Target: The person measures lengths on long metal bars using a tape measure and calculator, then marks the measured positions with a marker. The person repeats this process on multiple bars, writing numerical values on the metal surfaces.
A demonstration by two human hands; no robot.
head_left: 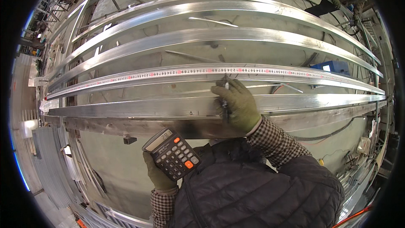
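A black calculator with grey keys and two orange ones is held in the left hand, which is gloved in green and comes up from the lower edge; its fingers are wrapped around the underside and left edge of the calculator, with the display tilted up toward the camera. The calculator is kept below and in front of the nearest metal bar, above the dark quilted jacket.

The right hand, also in a green glove, is laid on the long metal bars that run from left to right across the view. Its fingers are clenched around a thin pen, whose tip is pointed up at the measuring tape. The tape is stretched along the top of one bar, its red and black marks facing up, and the fingertips are placed just below its edge, near the middle of its length.

A checked sleeve is seen at the right wrist. More bars are stacked in rows behind, and a blue box is set on the floor beyond them, to the right.
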